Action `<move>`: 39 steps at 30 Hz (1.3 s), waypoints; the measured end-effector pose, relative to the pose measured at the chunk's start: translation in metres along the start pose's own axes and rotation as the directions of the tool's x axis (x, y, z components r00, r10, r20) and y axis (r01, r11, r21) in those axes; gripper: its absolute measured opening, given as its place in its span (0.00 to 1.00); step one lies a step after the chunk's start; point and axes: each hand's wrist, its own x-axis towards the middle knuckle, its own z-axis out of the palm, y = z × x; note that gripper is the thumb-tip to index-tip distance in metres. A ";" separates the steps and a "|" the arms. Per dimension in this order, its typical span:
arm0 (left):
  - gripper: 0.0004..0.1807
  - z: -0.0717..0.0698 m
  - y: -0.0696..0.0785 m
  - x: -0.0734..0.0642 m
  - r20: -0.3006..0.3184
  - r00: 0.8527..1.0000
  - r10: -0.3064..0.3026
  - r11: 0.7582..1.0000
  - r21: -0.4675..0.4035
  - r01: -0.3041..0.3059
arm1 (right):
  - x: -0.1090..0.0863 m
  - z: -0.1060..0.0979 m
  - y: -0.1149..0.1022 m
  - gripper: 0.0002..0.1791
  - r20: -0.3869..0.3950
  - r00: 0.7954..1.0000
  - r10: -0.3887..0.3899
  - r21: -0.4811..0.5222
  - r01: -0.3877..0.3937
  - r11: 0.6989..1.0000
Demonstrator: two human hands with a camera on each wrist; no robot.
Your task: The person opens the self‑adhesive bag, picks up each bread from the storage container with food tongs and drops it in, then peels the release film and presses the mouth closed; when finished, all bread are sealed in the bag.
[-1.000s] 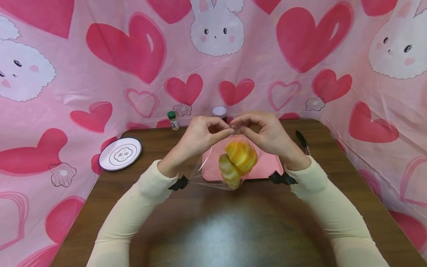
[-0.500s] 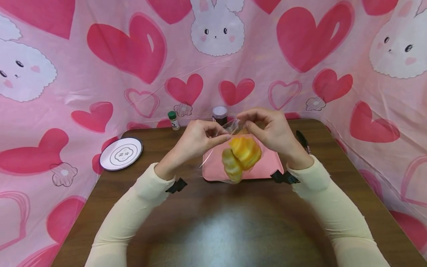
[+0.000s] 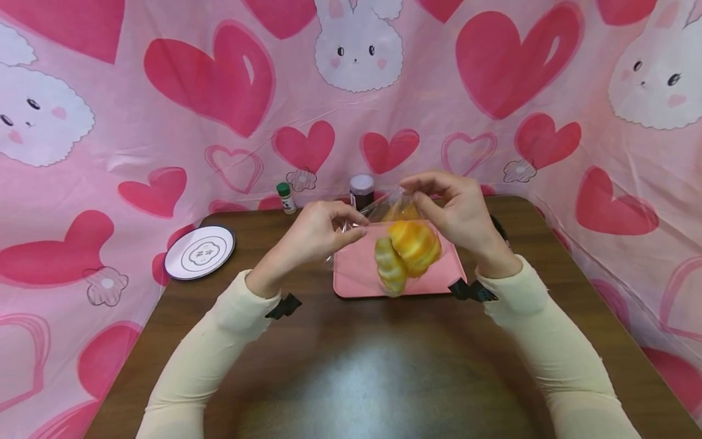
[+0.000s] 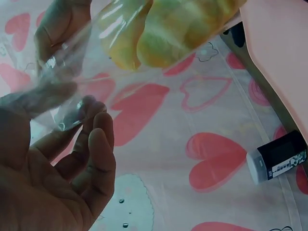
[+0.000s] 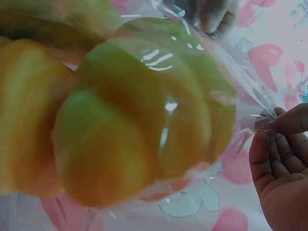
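Observation:
A clear plastic bag (image 3: pixel 378 213) hangs between my two hands, holding several yellow croissant-shaped bread rolls (image 3: pixel 415 249). My right hand (image 3: pixel 460 210) pinches the bag's upper edge between thumb and fingertips; the right wrist view shows the gathered film (image 5: pixel 264 120) there. On the other side, my left hand (image 3: pixel 315 235) holds the bag's film between thumb and fingers. Through the plastic in the left wrist view, the rolls (image 4: pixel 178 33) appear at the top. The bag is above the near part of a pink tray (image 3: pixel 356 271), apart from both wrists.
A white plate (image 3: pixel 200 253) with a dark rim lies at the table's left. Near the back edge stand a green-capped shaker bottle (image 3: pixel 286 199) and a dark jar with a pale lid (image 3: pixel 362 192). A black-handled utensil (image 3: pixel 499 228) lies partly hidden behind my right hand.
The hands, close together at first, have drawn apart: right hand right and upward, left hand left. The bag with the rolls has shifted right, and its top has spread between them.

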 end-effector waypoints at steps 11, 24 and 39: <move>0.07 -0.009 0.000 0.000 0.011 0.999 -0.033 0.997 0.076 0.032 | -0.001 -0.002 0.002 0.11 -0.020 1.000 -0.013 0.012 0.013 1.000; 0.11 -0.012 -0.013 -0.005 0.039 0.998 -0.041 0.997 0.066 0.038 | 0.000 -0.011 0.006 0.14 -0.088 0.995 -0.042 0.044 0.046 0.998; 0.07 -0.025 -0.027 -0.014 -0.222 0.975 -0.016 0.976 -0.216 -0.033 | 0.002 -0.014 0.008 0.15 -0.149 0.988 0.028 0.088 -0.015 0.996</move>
